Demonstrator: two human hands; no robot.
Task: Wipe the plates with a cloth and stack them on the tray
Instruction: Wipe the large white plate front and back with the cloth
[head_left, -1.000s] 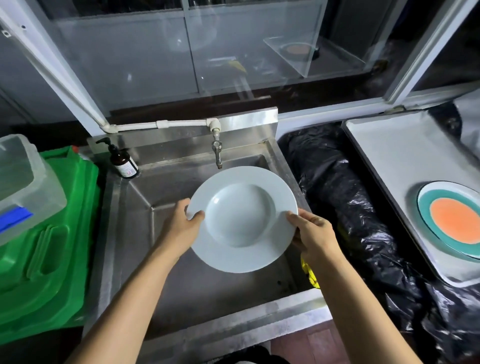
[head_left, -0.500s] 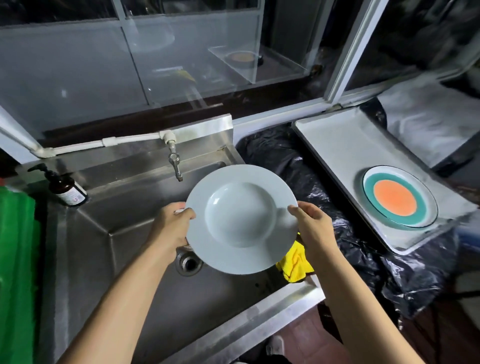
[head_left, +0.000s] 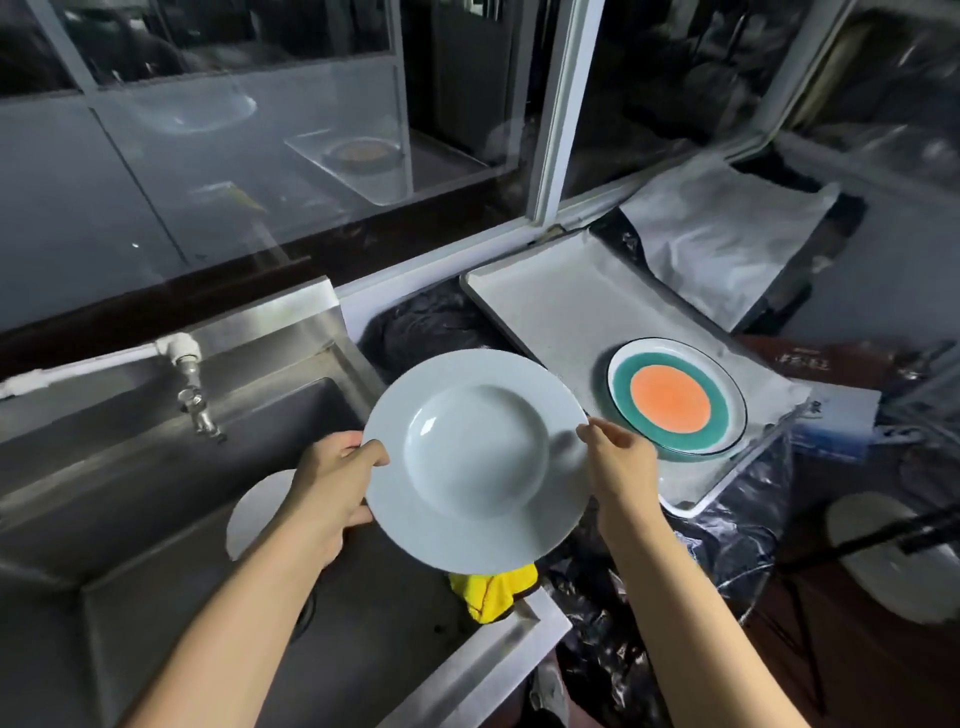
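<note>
A pale deep plate (head_left: 475, 460) is held face up over the right end of the steel sink (head_left: 156, 483). My left hand (head_left: 332, 480) grips its left rim, thumb on top. My right hand (head_left: 621, 462) grips its right rim. To the right lies the white tray (head_left: 561, 312), carrying a plate with an orange centre and a teal ring (head_left: 675, 402). A yellow cloth (head_left: 491, 592) hangs on the sink's front right corner, partly hidden by the held plate. Another white plate (head_left: 257, 512) lies in the sink behind my left arm.
A tap (head_left: 197, 400) juts from the sink's back wall. Black plastic sheeting (head_left: 727, 525) covers the counter around and under the tray. A window frame (head_left: 558, 109) rises behind. A round white stool top (head_left: 893, 556) stands low at the right.
The plate and both hands have moved right, from over the sink's middle toward the tray. The view has swung right, so the soap bottle and green crate have left the frame.
</note>
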